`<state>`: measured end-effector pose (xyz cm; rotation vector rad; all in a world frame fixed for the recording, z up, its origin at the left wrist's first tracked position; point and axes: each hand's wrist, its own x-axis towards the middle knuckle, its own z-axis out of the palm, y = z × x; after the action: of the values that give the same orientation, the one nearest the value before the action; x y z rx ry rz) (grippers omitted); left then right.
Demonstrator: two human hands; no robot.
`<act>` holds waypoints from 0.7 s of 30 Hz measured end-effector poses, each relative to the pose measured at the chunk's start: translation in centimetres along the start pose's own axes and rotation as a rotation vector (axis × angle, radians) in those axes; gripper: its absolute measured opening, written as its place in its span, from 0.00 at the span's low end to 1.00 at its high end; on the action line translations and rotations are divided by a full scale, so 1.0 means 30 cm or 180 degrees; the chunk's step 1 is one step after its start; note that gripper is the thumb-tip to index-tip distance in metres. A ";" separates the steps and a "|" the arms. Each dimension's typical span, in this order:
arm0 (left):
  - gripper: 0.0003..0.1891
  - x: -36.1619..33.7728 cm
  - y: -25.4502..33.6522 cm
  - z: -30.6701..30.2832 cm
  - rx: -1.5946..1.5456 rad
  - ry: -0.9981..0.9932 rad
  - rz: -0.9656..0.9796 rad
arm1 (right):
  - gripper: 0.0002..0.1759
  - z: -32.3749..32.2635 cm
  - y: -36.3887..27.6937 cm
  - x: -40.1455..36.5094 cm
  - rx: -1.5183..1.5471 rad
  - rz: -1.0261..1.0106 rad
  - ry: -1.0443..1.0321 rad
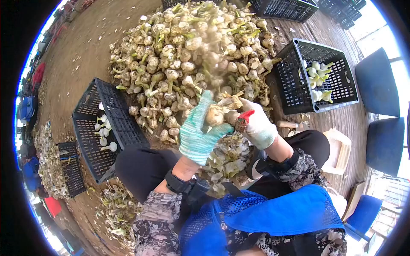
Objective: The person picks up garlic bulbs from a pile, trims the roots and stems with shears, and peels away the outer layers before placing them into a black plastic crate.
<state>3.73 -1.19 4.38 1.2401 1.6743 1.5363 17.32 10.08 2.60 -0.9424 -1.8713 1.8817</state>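
Pinching a soil-stained garlic bulb [215,115] between the spread thumb and raised fingers of the gloved left hand [197,134]. Closing the fingers of the gloved right hand [259,128] around a small red-and-brown item [243,120], too bunched up to identify, beside the bulb's dry stem. Just beyond the fingertips, piled high on the ground: a broad heap of unclean garlic [171,64] with stems and roots attached. Below the fingers, between the knees, lying loose: papery skins [230,160]. Off to the left of the fingers, in a black crate [121,117], clean white bulbs [112,146]; off to the right, in another black crate [294,81], more pale bulbs [316,74] with short green stems. Judging from the small groups in both crates against so large a heap, seems only a little way along, with most left unclean.
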 end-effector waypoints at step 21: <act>0.37 0.015 -0.041 0.034 -0.1682 -0.0175 -0.1323 | 0.18 0.015 -0.024 -0.022 -0.0865 -0.0073 0.0172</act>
<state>4.10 -0.24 3.08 0.6083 1.2660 1.5214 17.36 9.38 3.40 -1.0376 -2.1314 1.5979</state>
